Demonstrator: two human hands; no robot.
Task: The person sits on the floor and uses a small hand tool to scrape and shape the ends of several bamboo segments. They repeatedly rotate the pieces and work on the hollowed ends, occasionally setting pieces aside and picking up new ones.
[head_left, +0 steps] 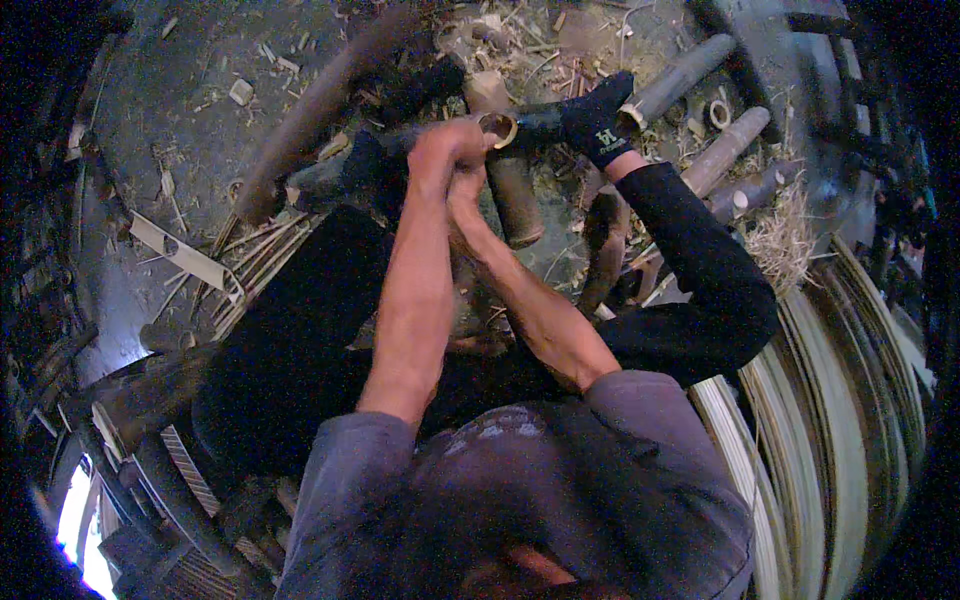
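Note:
My left hand (441, 150) is closed, its knuckles at the far end of my outstretched left forearm. Close beneath and beside it, my right hand (467, 187) is closed too, and the two hands touch. What they grip is hidden by the fingers and blurred. Right beside the left hand shows the pale, round open end of a bamboo tube (508, 130). A brown log (516, 205) lies on the floor just right of my hands. My right foot, in a dark sock (597, 120), presses against a dark pole near the tube.
Cut bamboo poles (690, 75) lie at the far right, with a small bamboo ring (719, 114) among them. Long split strips (830, 420) curve along the right side. Thin sticks (262, 262) and a pale slat (180, 252) lie left. Shavings (785, 240) litter the floor.

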